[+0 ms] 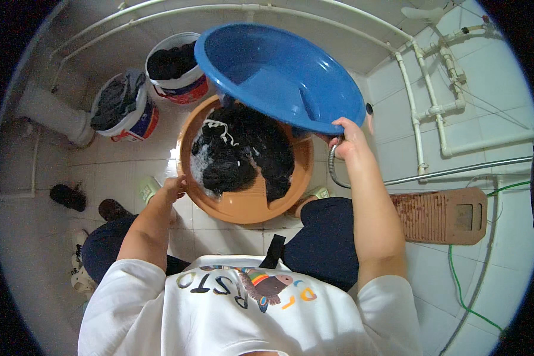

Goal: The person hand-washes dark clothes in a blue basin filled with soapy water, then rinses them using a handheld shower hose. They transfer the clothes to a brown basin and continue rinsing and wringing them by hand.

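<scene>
My right hand [351,140] grips the near right rim of a blue plastic basin [279,71], which is tilted above the far side of an orange basin [237,212]. On the left, my left hand [175,187] is closed on the orange basin's rim. Dark wet clothes [237,154] with a white drawstring lie in the orange basin, with suds at their left. Part of that basin's far edge is hidden under the blue one. A metal shower hose [333,169] curves just below my right hand; I cannot tell whether they touch.
Two white buckets [177,90] [124,127] of dark clothes stand at the far left. A brown washboard [439,215] lies at the right, with a green hose [457,285] beside it. White pipes [409,89] run along the walls. Dark slippers [68,197] rest on the left floor.
</scene>
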